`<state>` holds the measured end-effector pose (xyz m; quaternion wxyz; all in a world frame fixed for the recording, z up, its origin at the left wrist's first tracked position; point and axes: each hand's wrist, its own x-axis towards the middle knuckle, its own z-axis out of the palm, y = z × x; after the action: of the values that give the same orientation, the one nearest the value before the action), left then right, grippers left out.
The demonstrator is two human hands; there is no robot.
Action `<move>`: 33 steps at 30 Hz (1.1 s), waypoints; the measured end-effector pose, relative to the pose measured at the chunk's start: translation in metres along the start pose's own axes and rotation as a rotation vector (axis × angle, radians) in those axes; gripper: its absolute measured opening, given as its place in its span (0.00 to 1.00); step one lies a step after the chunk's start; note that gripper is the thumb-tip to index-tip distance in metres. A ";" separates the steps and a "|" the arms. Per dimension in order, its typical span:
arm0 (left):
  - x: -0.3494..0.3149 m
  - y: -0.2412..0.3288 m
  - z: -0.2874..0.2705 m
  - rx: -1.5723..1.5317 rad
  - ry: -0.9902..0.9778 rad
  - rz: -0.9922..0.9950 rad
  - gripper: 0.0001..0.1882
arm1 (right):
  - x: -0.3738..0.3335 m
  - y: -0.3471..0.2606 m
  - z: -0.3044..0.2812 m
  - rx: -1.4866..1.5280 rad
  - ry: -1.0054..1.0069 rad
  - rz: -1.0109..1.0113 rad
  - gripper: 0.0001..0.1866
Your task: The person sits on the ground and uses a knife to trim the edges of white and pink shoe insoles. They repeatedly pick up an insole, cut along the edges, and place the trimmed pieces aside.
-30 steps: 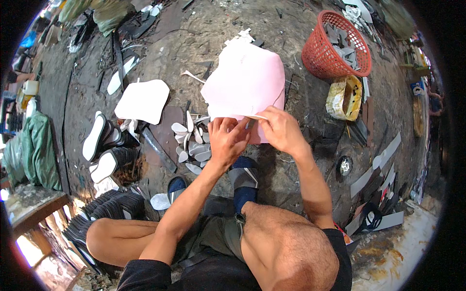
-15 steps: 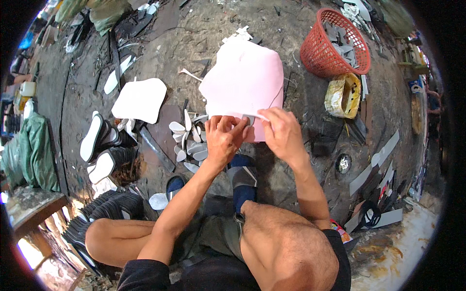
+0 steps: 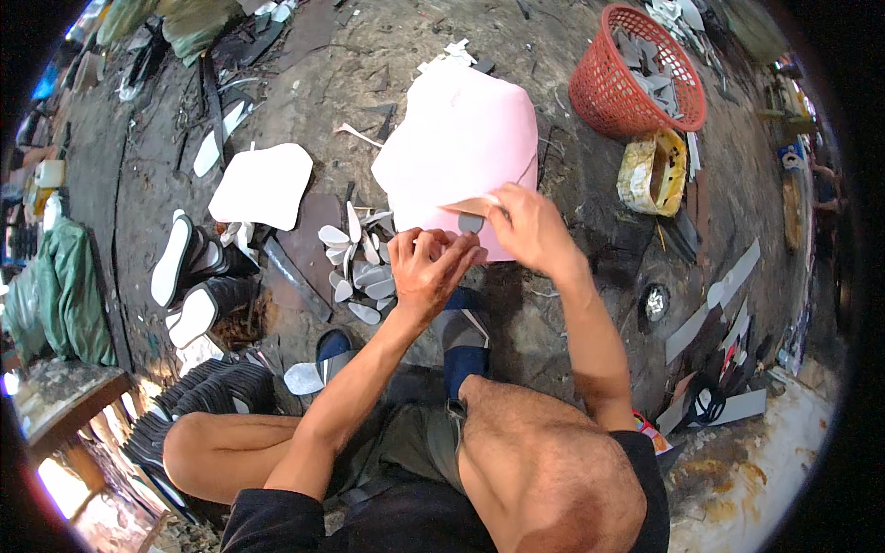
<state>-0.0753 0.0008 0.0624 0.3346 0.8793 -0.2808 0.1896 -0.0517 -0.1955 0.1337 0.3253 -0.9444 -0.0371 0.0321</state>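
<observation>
My left hand is closed at the near edge of a pink sheet, its fingertips pinching a small grey piece with a rounded end. Over the same sheet, my right hand grips a thin, flat, pointed strip, pale tan in colour; whether it is a blade or a slip of material I cannot tell. Its tip points left, just above the grey piece. Several grey and white oval pieces lie in a loose pile left of my left hand.
A red plastic basket of grey scraps stands at the far right, with a yellowish container nearer. A white sheet, stacked soles and a dark strip lie left. Grey strips are at right.
My right hand has moved slightly left and up, turning the pale strip to point left across the pink sheet. My left hand has lowered a little, and the grey piece shows more.
</observation>
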 end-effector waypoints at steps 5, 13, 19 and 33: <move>-0.006 0.002 -0.005 0.003 -0.037 -0.055 0.15 | -0.025 -0.010 0.005 -0.126 0.020 -0.137 0.07; 0.058 -0.011 -0.017 -0.853 0.243 -1.154 0.27 | -0.038 -0.019 0.008 -0.352 0.057 -0.142 0.15; 0.071 0.001 -0.023 -0.869 -0.014 -0.844 0.19 | -0.044 0.003 0.023 0.311 0.627 0.167 0.25; 0.052 0.012 -0.049 -1.786 -0.043 -1.389 0.19 | -0.043 -0.035 -0.009 1.858 0.118 0.209 0.40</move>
<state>-0.0491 0.0085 0.1298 0.8709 0.2943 0.2280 -0.3209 -0.0959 -0.1775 0.1642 0.9463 -0.3043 0.1052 0.0299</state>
